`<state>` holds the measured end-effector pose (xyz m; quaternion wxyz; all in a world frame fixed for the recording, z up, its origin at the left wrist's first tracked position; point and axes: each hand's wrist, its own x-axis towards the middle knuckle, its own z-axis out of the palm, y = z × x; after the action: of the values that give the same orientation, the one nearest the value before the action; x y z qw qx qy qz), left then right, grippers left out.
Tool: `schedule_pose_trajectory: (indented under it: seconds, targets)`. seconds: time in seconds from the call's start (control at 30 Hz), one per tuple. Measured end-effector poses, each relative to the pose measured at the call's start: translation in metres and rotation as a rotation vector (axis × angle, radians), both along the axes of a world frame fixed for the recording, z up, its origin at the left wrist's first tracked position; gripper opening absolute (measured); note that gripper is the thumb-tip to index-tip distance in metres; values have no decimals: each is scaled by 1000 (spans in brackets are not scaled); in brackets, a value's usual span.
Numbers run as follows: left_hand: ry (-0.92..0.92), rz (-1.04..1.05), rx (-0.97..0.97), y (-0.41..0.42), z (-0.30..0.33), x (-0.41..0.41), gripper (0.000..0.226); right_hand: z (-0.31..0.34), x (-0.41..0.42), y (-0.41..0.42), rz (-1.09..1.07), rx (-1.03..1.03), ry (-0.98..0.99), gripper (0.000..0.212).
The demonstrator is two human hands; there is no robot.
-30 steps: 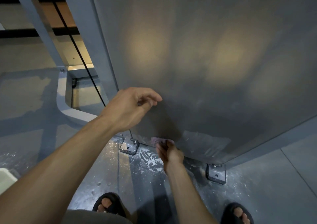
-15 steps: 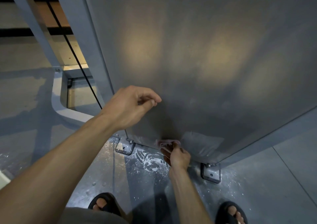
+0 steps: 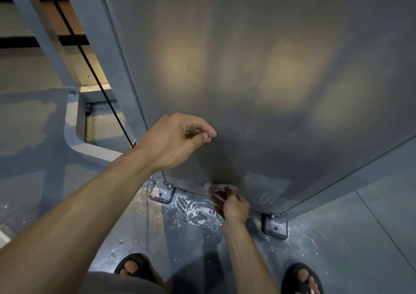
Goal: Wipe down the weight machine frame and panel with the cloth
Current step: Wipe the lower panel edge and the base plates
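The weight machine's big grey panel [image 3: 258,68] fills the upper view and slopes down to the floor. Low at its bottom edge, my right hand [image 3: 233,206] grips a small pinkish cloth [image 3: 219,187] and holds it against the panel. My left hand [image 3: 177,139] hovers in front of the panel higher up, fingers loosely curled with thumb and forefinger touching, holding nothing. The grey frame post [image 3: 103,52] runs along the panel's left side, with a black cable [image 3: 94,79] beside it.
Two bolted metal foot brackets [image 3: 162,192] [image 3: 275,226] anchor the panel to the grey floor [image 3: 349,237], which is speckled with white dust. My sandalled feet [image 3: 132,269] [image 3: 302,279] stand just below. A curved grey frame base [image 3: 74,136] lies at left.
My right hand slid the cloth right along the panel's bottom edge, then slightly back left. My left hand has stayed nearly still.
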<state>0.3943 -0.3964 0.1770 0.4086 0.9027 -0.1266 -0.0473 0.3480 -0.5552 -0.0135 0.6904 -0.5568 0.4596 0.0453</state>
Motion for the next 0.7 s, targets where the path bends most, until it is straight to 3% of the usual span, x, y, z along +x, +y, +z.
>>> schedule_pose_trajectory:
  seconds: [0.1,0.27,0.33,0.6,0.7]
  targets:
    - [-7,8,4,0,0,1,17,1,3,-1,-14,24,7,19]
    - [-8,4,-4,0,-1,3,17,56,-11,-14,-37,-49,-397,24]
    - [-6,7,-4,0,-2,3,17,67,-11,-19,-62,-81,-462,24]
    - [-9,-2,9,-3,0,2,17,8,-4,-14,-54,-17,-128,28]
    - [-9,-4,8,-7,0,2,17,16,-5,-16,-48,-50,-164,28]
